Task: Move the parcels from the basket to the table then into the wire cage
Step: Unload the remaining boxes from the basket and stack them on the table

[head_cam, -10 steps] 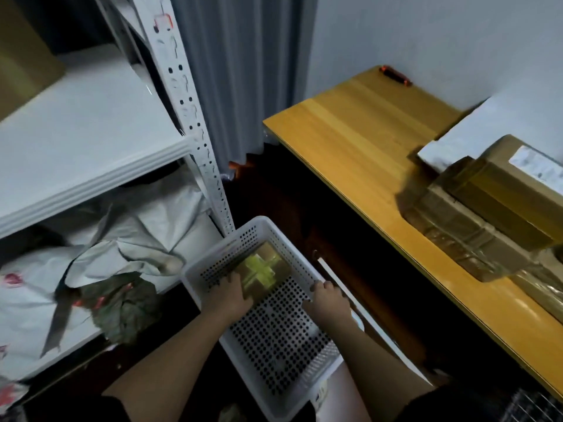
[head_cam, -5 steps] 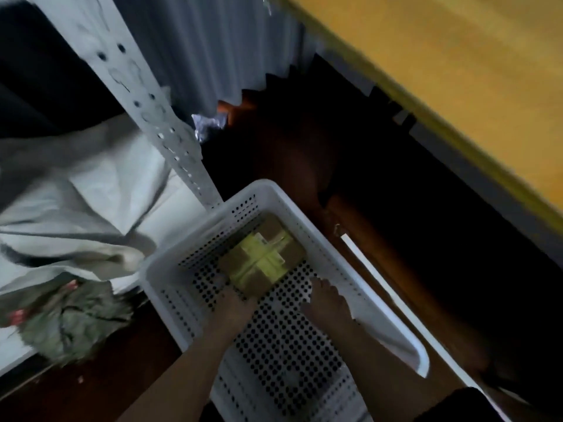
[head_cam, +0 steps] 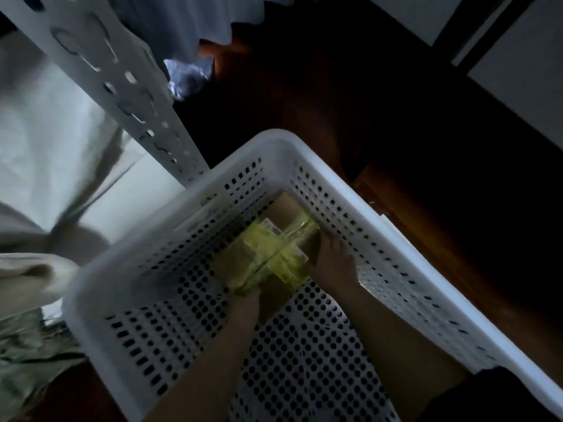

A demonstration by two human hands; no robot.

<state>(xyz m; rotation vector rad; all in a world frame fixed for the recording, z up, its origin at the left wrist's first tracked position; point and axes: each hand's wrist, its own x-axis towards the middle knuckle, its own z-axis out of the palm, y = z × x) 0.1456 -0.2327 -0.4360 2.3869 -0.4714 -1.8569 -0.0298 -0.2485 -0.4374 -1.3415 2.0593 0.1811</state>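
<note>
Both hands, left hand (head_cam: 247, 300) and right hand (head_cam: 333, 263), are gripping the taped cardboard parcel (head_cam: 268, 254) at the white perforated basket's (head_cam: 304, 153) far end with fingers curled around its edges; best lifting it level, clearing the basket rim.

The basket (head_cam: 304, 153) is white plastic, its walls and floor patterned with rows of dark holes (round ones on the floor, squarer slots up the sides). The cardboard parcel (head_cam: 268, 254) is brown, crossed with yellowish-green tape. The shelf upright (head_cam: 122, 86) is white, punched with keyhole slots. The floor (head_cam: 411, 208) is dark reddish-brown wood.
</note>
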